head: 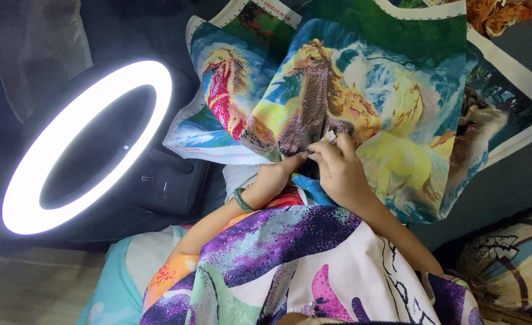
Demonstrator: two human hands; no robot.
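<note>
The left hand [278, 176] and right hand [336, 165] are meeting at the lower fold of the colourful embroidery cloth [362, 90], fingers narrowed and pinching it, though any needle is too small to tell. The cloth is spreading toward twelve o'clock, its white border running at three o'clock over dark open surface, while a glowing ring lamp [85, 144] is crowding nine o'clock.

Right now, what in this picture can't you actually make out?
- Needle or thread: too small, hidden between the right hand and the left hand.
- Stitched cloth: its picture is broken up by folds and cut off by the top edge.
- Orange yarn: cut off at the top edge.
</note>
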